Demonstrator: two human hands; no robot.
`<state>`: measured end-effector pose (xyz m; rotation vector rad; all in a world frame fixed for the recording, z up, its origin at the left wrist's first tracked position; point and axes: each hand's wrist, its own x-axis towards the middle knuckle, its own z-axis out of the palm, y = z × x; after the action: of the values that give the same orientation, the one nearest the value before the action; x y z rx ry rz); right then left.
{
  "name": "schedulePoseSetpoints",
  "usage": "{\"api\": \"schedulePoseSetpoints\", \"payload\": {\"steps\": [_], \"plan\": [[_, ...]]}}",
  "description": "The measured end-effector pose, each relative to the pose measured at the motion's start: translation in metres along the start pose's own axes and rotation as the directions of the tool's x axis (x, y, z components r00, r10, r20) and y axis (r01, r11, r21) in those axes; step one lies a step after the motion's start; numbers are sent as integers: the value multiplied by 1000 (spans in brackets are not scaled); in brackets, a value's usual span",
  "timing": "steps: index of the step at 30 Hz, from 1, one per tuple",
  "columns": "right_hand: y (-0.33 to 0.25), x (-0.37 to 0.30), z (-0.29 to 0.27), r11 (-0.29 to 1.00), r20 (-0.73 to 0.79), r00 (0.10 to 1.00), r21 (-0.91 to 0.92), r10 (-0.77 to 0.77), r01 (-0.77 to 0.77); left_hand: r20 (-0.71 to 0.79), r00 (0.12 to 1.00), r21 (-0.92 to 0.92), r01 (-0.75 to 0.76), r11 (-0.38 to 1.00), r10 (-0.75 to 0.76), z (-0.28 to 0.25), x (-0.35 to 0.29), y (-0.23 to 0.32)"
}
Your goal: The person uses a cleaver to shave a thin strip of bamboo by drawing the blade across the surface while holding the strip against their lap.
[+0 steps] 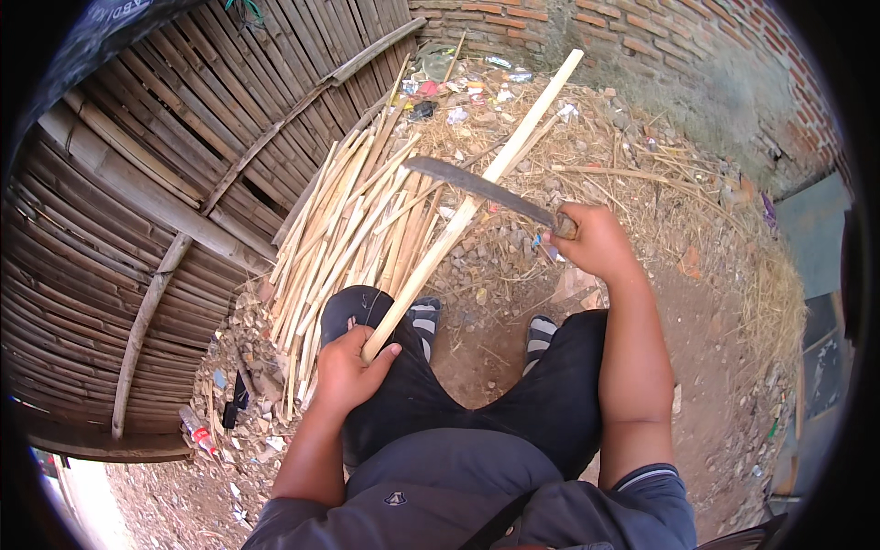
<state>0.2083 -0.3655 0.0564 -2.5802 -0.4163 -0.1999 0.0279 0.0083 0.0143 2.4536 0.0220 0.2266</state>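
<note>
My left hand (pixel 348 371) is closed around the lower end of a long, pale split bamboo strip (pixel 431 263), close to my left knee. The strip slants up and away to the right. In my right hand (pixel 594 240) is the wooden handle of a machete (pixel 490 191). Its dark, curved blade points left and crosses the strip about midway along; whether the edge touches the wood I cannot tell. Left of the strip lies a pile of similar bamboo strips (pixel 344 215) on the ground, beside my left leg.
A bamboo slat wall (pixel 183 119) leans along the left side, and a brick wall (pixel 660 46) closes the far side. Rubble, straw and litter cover the ground. A plastic bottle (pixel 196 429) lies at the lower left. Grey panels (pixel 811 238) stand at the right.
</note>
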Motion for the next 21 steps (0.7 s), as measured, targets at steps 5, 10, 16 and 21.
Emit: {"api": "schedulePoseSetpoints", "payload": {"steps": [5,10,16,21], "plan": [[-18,-6,20,952,116,946,-15,-301,305,12,1000,13,-2,1000,2,1,1,-4],[-11,4,4,998,175,982,13,-68,67,8,1000,-2,16,1000,-16,1,0,-2],[4,2,4,999,31,999,25,-37,36,-15,1000,-29,24,999,-24,2,-1,-4],[-26,-9,15,960,147,950,-7,-277,281,-12,999,-4,-34,999,34,1,-1,-6]]}}
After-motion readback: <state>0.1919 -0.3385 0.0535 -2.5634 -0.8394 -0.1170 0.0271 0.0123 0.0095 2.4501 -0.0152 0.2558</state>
